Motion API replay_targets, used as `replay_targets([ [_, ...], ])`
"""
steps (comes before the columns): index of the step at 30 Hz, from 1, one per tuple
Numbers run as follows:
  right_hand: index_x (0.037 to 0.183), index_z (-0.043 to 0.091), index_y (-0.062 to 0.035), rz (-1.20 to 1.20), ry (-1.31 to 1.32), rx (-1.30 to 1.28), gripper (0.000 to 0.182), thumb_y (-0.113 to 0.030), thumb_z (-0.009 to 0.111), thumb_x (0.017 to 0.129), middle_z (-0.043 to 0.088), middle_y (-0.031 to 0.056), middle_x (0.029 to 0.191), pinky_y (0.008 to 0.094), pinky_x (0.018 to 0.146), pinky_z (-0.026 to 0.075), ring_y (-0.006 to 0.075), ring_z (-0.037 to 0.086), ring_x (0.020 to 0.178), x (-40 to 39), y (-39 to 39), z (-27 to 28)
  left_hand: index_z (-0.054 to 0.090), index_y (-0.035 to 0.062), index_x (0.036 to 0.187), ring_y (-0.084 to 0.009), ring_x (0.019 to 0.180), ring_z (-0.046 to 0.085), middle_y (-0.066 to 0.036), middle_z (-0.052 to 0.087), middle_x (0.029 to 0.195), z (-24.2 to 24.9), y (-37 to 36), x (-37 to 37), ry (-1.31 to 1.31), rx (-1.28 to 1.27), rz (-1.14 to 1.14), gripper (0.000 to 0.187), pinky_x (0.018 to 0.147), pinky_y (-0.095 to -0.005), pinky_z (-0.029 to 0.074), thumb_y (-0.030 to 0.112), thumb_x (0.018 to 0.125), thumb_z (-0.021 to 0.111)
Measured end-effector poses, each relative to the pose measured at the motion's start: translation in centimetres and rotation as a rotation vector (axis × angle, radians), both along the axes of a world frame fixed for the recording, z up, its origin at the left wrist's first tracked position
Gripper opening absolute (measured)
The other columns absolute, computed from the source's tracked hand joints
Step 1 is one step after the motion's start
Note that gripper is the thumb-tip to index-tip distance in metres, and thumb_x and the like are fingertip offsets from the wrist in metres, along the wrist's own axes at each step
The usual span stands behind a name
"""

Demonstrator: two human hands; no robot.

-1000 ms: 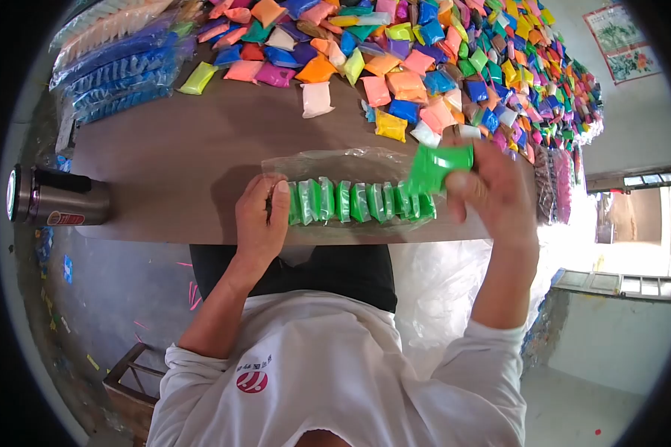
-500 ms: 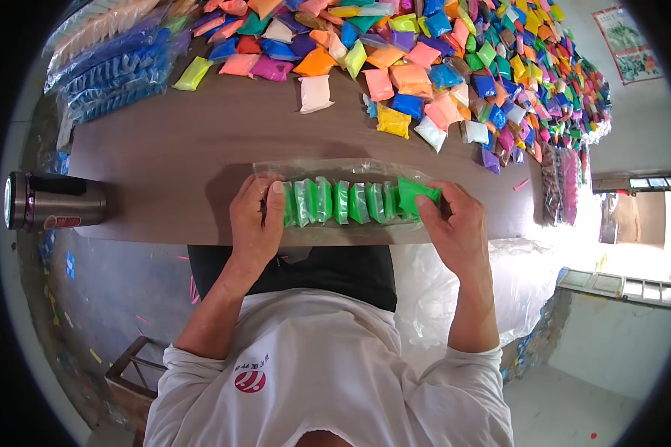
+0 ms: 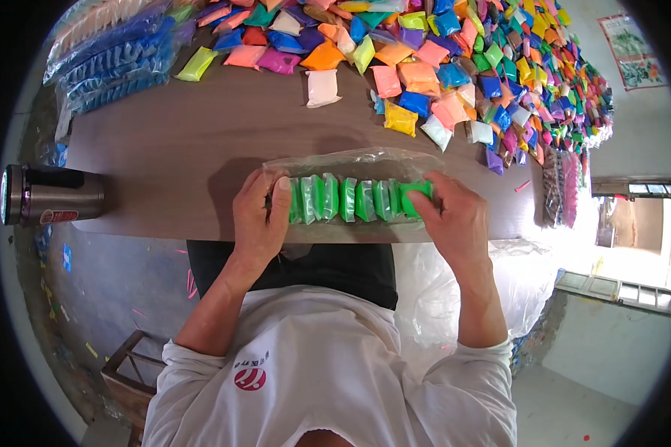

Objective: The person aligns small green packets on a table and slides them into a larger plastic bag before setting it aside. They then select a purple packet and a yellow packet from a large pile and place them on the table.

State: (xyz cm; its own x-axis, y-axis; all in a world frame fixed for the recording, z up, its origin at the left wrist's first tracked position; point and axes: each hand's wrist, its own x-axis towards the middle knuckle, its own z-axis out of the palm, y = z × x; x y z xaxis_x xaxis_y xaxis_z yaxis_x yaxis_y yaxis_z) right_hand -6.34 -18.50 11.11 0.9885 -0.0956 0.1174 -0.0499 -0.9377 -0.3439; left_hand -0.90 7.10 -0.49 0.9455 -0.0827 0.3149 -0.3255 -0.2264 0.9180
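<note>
A dark wood-grain surface [image 3: 194, 149] fills the middle of the view, its far side heaped with small packets in every colour [image 3: 455, 59] — orange, blue, pink, yellow, purple. Filled sleeves of blue packets [image 3: 112, 63] lie at the far left corner, and a steel flask [image 3: 48, 195] lies on its side at the left edge. A poster [image 3: 625, 41] hangs on the pale wall at the right, and bright daylight comes in lower right.

At the near edge, a row of green packets [image 3: 350, 200] stands on end inside a clear plastic sleeve [image 3: 350, 160]. The left hand [image 3: 259, 216] is half-curled, fingers pressed against the left end of the row. The right hand [image 3: 455, 216] is curled at the other end, thumb and fingers pressing the last green packet against its neighbours. Both hands squeeze the row between them.
</note>
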Motion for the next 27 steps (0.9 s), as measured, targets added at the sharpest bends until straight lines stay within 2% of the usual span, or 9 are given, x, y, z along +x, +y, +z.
replay_targets([
  [3, 0.104, 0.069, -0.0055, 0.089, -0.028, -0.078, 0.027, -0.026, 0.075, 0.087, 0.066, 0.0122, 0.078, 0.044, 0.062, 0.052, 0.0339, 0.067, 0.069, 0.4, -0.2, -1.8, 0.066, -0.0009, 0.104, -0.0186, 0.087, 0.061, -0.01, 0.066, 0.094, 0.2, 0.3, 0.0, 0.046, 0.032, -0.051, 0.021, 0.081, -0.0318, 0.048, 0.015, 0.105, 0.053],
  [9, 0.105, 0.071, -0.0065, 0.091, 0.035, -0.106, 0.022, -0.023, 0.071, 0.09, 0.066, 0.0126, 0.083, 0.0458, 0.066, 0.054, 0.035, 0.067, 0.076, 0.2, -0.7, -1.9, 0.064, -0.001, 0.103, -0.0195, 0.089, 0.061, -0.011, 0.068, 0.099, -0.1, 0.3, 0.0, 0.017, 0.009, -0.05, 0.019, 0.084, -0.0317, 0.048, 0.014, 0.104, 0.052],
  [12, 0.106, 0.071, -0.0069, 0.085, 0.054, -0.09, 0.021, -0.02, 0.07, 0.09, 0.067, 0.0128, 0.088, 0.0465, 0.07, 0.053, 0.0345, 0.067, 0.082, 0.1, -0.9, -0.4, 0.069, -0.0003, 0.107, -0.0226, 0.081, 0.062, -0.013, 0.065, 0.093, 0.0, 0.1, 0.1, 0.0, -0.028, -0.045, 0.023, 0.075, -0.032, 0.049, 0.018, 0.103, 0.056],
  [20, 0.11, 0.07, -0.0086, 0.188, 0.043, -0.114, 0.022, -0.017, 0.07, 0.09, 0.067, 0.0106, 0.09, 0.0458, 0.073, 0.053, 0.0341, 0.066, 0.088, 0.8, -1.3, -1.7, 0.069, -0.0003, 0.107, -0.025, 0.086, 0.065, -0.014, 0.067, 0.096, 0.0, 0.1, 0.1, -0.01, -0.022, -0.036, 0.024, 0.079, -0.0337, 0.051, 0.019, 0.103, 0.055],
  [23, 0.112, 0.069, -0.0077, 0.16, 0.077, -0.066, 0.023, -0.017, 0.068, 0.091, 0.068, 0.0121, 0.092, 0.0454, 0.072, 0.053, 0.035, 0.066, 0.09, 1.1, -1.2, -1.2, 0.068, -0.0007, 0.105, -0.0244, 0.084, 0.063, -0.014, 0.066, 0.094, 0.2, -0.1, 0.1, -0.014, -0.03, -0.032, 0.023, 0.078, -0.0332, 0.05, 0.019, 0.103, 0.056],
  [27, 0.114, 0.069, -0.0047, 0.002, -0.068, 0.038, 0.022, -0.015, 0.065, 0.095, 0.07, 0.0158, 0.101, 0.0433, 0.075, 0.054, 0.0363, 0.067, 0.093, 0.8, -1.9, -0.4, 0.066, -0.0013, 0.103, -0.0223, 0.078, 0.059, -0.012, 0.062, 0.089, -0.1, 0.1, 0.1, -0.002, 0.025, -0.018, 0.023, 0.074, -0.0319, 0.048, 0.019, 0.103, 0.056],
])
